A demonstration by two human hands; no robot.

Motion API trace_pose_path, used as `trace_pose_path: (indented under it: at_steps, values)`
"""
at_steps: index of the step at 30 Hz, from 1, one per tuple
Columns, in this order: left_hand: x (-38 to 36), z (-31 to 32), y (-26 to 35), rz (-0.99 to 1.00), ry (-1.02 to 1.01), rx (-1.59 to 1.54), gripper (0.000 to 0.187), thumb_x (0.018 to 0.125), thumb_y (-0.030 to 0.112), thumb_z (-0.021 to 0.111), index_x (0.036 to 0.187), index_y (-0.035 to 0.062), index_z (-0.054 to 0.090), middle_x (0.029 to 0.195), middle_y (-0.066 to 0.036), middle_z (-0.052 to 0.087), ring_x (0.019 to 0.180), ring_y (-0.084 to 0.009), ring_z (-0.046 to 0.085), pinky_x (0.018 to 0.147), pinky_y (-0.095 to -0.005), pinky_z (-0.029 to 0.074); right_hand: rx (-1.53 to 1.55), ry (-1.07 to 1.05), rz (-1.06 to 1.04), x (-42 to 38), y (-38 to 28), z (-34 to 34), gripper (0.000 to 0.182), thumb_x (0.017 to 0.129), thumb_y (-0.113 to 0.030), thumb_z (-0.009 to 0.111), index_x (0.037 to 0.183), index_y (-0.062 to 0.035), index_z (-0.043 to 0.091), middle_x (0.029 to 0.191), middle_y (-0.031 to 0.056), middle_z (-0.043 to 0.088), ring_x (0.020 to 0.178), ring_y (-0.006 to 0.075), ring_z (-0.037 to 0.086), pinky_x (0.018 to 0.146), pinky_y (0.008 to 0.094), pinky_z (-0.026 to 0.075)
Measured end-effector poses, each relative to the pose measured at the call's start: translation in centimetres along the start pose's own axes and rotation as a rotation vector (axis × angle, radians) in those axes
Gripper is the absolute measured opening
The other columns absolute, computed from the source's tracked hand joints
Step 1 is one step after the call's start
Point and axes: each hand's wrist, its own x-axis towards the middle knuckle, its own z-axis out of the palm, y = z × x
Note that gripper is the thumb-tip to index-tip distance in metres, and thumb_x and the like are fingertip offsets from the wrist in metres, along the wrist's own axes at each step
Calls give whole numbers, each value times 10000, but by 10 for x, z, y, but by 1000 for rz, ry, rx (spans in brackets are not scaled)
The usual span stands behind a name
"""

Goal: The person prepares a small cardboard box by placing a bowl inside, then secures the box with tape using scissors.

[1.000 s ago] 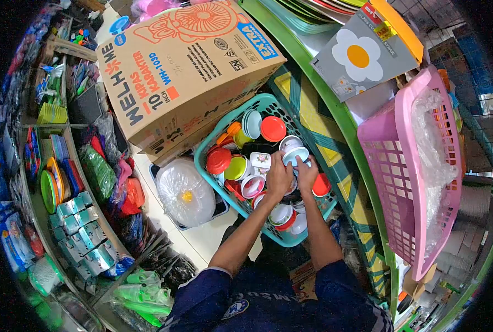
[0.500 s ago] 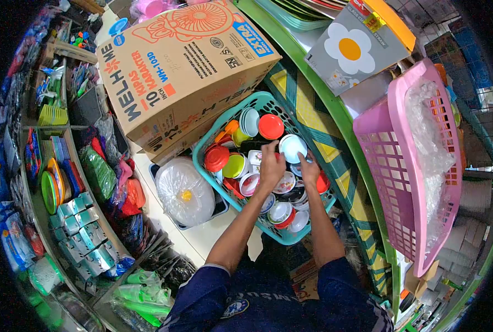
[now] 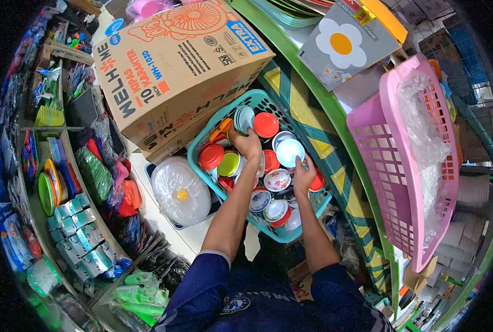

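Observation:
A teal plastic basket point(image 3: 294, 235) holds many small bowls in several colours. My left hand point(image 3: 246, 145) is closed on a stack of pale blue bowls point(image 3: 246, 118) in its upper part, thumb at the near rim. My right hand point(image 3: 304, 176) grips the near edge of a pale blue-white bowl point(image 3: 289, 152) at the basket's right side. Between the hands lies a flower-patterned bowl point(image 3: 277, 180). A red bowl point(image 3: 266, 125) stands beside the blue stack, another red one point(image 3: 211, 157) at the left, with a lime-green bowl point(image 3: 228, 164) next to it.
A large cardboard fan box point(image 3: 174, 66) stands behind the basket on the left. A plastic-wrapped white container point(image 3: 180, 191) sits left of the basket. On the right are a green-edged shelf point(image 3: 335, 119), a grey flower-print box point(image 3: 343, 47) and a pink basket point(image 3: 387, 105).
My left hand has moved up and left from the middle of the basket to the pale blue stack. My right hand stays by the pale bowl. The view has shifted slightly.

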Motion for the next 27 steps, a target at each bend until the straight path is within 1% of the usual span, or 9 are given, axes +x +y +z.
trace_pose_path:
  at_steps: [2,3,7,12,18,20,23,26,27]
  values:
    - [14,3,-13,97,-43,140,444,811,66,634,1213,-65,502,1226,-259,541,1164,-403,506,1028,-439,373,69,-3,-12,-9,-7,-1,337,924,-95,638,1213,58,553,881,79,601,540,120,601,446,244,468]
    - [18,1,-10,60,-68,186,371,822,80,638,1154,-49,535,1180,-235,567,1134,-402,523,1001,-449,395,120,-27,-3,-11,-6,-3,327,926,-90,634,1213,46,557,905,88,615,551,118,605,450,243,474]
    - [23,-11,5,18,-149,267,326,836,89,639,1137,-12,567,1140,-219,568,1073,-398,563,918,-455,456,164,-34,-70,-29,-3,-7,331,922,-83,639,1217,40,553,952,104,659,562,107,602,454,243,482]
    - [17,-19,3,77,-90,235,340,816,42,613,1149,-13,569,1155,-224,554,1066,-410,565,926,-468,456,167,-83,-36,-52,-4,-13,312,926,-79,634,1205,37,556,916,90,659,557,103,604,453,237,480]
    - [9,-37,17,259,-67,178,376,789,13,564,1160,-48,582,1145,-270,563,1072,-446,549,954,-498,433,210,-120,34,-70,-8,-24,273,922,-66,632,1171,28,574,856,60,625,545,99,603,452,237,483]
    - [4,-46,25,421,-73,221,390,795,30,543,1171,-67,588,1117,-302,576,1076,-467,538,960,-509,426,184,-120,30,-74,-10,-27,272,919,-61,633,1170,27,577,864,59,615,548,101,606,452,236,484]
    - [4,-57,22,279,-156,209,393,806,48,526,1174,-73,591,1098,-320,581,1079,-475,534,965,-503,420,136,-134,-17,-81,-19,-31,278,913,-52,636,1173,27,578,898,61,602,557,105,612,454,234,487]
    - [-5,-71,21,378,-134,294,378,811,70,532,1156,-67,602,1078,-315,578,1034,-470,547,927,-503,427,127,-160,-67,-86,-28,-31,308,910,-61,646,1196,23,567,919,62,613,556,99,603,449,233,483]
    - [-15,-84,42,293,-204,300,349,815,89,547,1121,-61,618,1018,-295,592,983,-449,561,887,-493,436,173,-150,-44,-89,-34,-32,307,909,-57,645,1195,24,567,920,61,615,551,100,601,447,234,484]
